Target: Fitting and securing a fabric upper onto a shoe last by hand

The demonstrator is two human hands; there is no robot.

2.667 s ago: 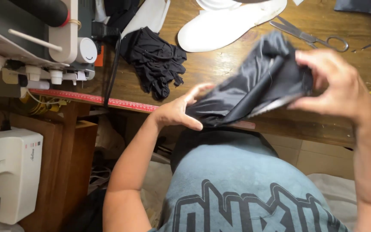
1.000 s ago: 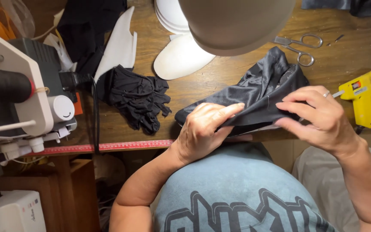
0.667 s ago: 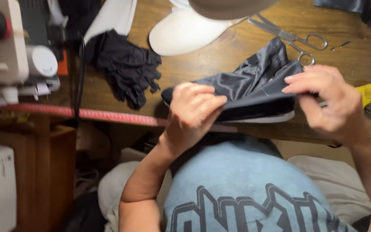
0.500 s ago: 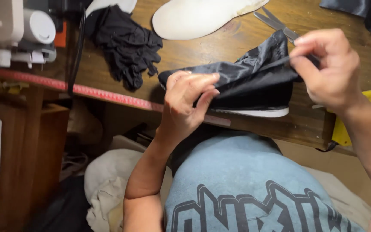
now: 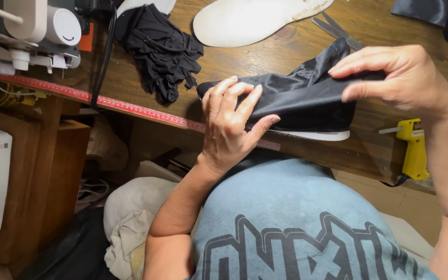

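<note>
1. Here, one black fabric shoe (image 5: 307, 101) with a white sole is held over the wooden table (image 5: 265, 57); left hand (image 5: 229, 124) clamps its toe; right hand (image 5: 400, 78) pinches its heel.
2. Nearby: one white insole (image 5: 250, 21); one crumpled black cloth (image 5: 162, 49); one yellow glue gun (image 5: 415, 150); one pair of scissors (image 5: 335, 31).

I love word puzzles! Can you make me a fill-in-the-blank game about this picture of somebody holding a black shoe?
1. Both hands hold a shoe covered in shiny ___ fabric.
2. The glue gun at the table's edge is ___.
3. The measuring tape along the table's edge is ___.
4. The shoe's thin sole is ___.

Missing words: black; yellow; red; white
</note>
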